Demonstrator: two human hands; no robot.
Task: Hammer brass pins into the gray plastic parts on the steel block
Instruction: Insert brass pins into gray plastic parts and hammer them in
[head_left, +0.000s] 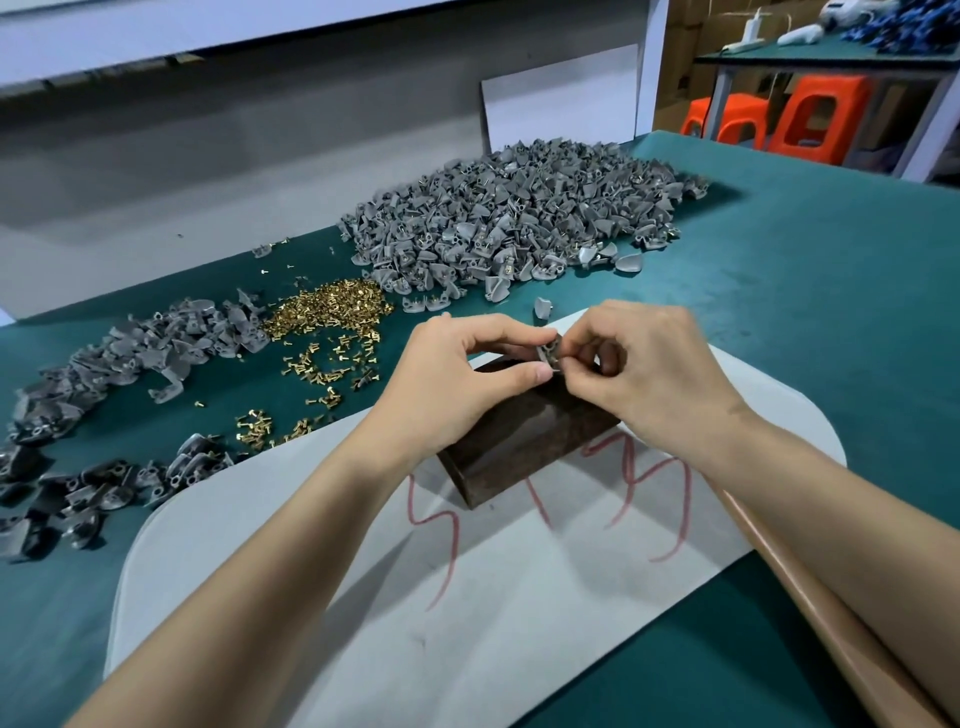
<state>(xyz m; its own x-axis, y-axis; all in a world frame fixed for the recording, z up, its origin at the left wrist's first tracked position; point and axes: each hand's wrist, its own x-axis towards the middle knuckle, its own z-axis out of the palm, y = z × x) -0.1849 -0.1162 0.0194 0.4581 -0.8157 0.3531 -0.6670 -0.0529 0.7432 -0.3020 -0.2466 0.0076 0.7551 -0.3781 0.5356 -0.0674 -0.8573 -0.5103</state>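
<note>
From the head camera, both bare hands meet over the far end of the steel block (524, 436), a dark, mottled bar that lies on a white sheet (519, 597) marked with red strokes, on the green table (831, 312). The left hand (457, 384) pinches a gray plastic part (549, 352) between thumb and forefinger, holding it just above the block's far end. The right hand (660, 374) has its fingertips closed at the right side of the same part; whether a pin sits between them is too small to tell.

Left of the hands, a heap of brass pins (327, 312) spreads over the table, with loose pins scattered nearer. A low pile of gray parts (140, 353) runs along the left edge and down to the near left. A much larger heap of gray parts (519, 218), some with pins showing, lies farther off, beyond the hands. A brown wooden handle (810, 597) rests under the right forearm at the near right. Orange stools (810, 119) stand in the far right background.
</note>
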